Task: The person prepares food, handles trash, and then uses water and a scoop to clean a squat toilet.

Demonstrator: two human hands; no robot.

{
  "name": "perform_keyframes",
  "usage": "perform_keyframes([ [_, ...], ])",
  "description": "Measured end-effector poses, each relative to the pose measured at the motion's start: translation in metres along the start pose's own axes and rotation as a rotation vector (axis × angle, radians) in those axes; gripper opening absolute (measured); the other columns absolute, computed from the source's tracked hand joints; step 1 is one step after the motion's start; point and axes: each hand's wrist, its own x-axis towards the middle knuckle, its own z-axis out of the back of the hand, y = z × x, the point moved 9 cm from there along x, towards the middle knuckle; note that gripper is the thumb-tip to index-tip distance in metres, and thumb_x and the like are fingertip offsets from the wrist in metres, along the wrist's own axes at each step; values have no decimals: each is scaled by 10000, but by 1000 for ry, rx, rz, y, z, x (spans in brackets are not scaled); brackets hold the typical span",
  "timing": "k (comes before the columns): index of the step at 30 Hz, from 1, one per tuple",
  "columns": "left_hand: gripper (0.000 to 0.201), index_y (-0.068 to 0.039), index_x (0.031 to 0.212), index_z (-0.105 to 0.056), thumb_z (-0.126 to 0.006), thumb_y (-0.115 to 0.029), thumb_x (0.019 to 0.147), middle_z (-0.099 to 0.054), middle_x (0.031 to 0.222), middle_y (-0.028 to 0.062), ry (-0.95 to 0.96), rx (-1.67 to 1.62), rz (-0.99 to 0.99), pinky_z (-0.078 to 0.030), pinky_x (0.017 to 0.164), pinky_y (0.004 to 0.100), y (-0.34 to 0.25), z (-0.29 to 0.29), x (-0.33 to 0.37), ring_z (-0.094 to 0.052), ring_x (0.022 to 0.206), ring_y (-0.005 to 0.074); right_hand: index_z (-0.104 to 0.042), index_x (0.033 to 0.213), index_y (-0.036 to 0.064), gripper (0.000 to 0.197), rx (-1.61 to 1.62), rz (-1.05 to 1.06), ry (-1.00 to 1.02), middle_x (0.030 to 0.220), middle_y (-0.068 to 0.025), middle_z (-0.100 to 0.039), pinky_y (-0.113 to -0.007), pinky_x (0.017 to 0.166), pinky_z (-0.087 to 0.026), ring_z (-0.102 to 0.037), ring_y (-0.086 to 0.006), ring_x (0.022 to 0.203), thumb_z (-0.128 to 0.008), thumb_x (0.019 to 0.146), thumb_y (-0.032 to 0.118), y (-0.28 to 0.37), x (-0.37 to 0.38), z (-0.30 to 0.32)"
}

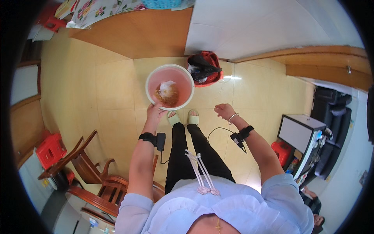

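My left hand point(154, 111) is closed on the near rim of a round basin point(150, 86), pinkish inside with a pale rim. In the basin lie a crumpled white piece point(168, 90) and a brownish mass or liquid, whose kind I cannot make out. My right hand point(224, 111) hangs in front of me over the floor, to the right of the basin and apart from it. Its fingers are curled together, and I see nothing in them. A bracelet circles that wrist.
Just right of the basin, a red bin point(212, 80) with a black bag stands against the cabinet. Wooden chairs point(87, 167) and a red stool point(50, 150) are at left. A white cabinet point(298, 132) stands at right, and another person point(313, 204) is at lower right.
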Motion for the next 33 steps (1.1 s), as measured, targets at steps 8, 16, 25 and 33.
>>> perform_keyframes([
  [8, 328, -24, 1085, -429, -546, -62, 782, -548, 1056, 145, -7, -47, -35, -538, 794, 441, -59, 65, -43, -592, 929, 326, -634, 1010, -6, 303, 74, -177, -45, 813, -85, -670, -248, 492, -493, -649, -147, 636, -589, 829, 232, -26, -63, -23],
  [16, 262, -28, 1022, -431, -543, -41, 785, -556, 962, 144, -3, -75, -88, -566, 709, 452, -156, 181, -59, -619, 838, 331, -662, 926, -9, 279, 121, -157, -131, 750, -89, -664, -268, 467, -488, -637, -156, 576, -587, 804, 230, 72, -53, -97],
  [25, 243, -49, 971, -442, -561, -37, 760, -586, 859, 134, -126, -127, -230, -576, 638, 454, -344, 359, -58, -641, 706, 270, -653, 920, -21, 277, 44, 11, -7, 769, -104, -664, -259, 463, -476, -645, -164, 595, -576, 800, 216, 328, 23, -253],
  [33, 223, -24, 935, -437, -562, -33, 751, -581, 857, 143, -282, -63, -338, -584, 518, 323, -560, 483, 1, -640, 642, 256, -639, 1007, -34, 342, -37, 392, 204, 786, -114, -673, -268, 599, -514, -650, -162, 619, -608, 799, 236, 632, 123, -382],
])
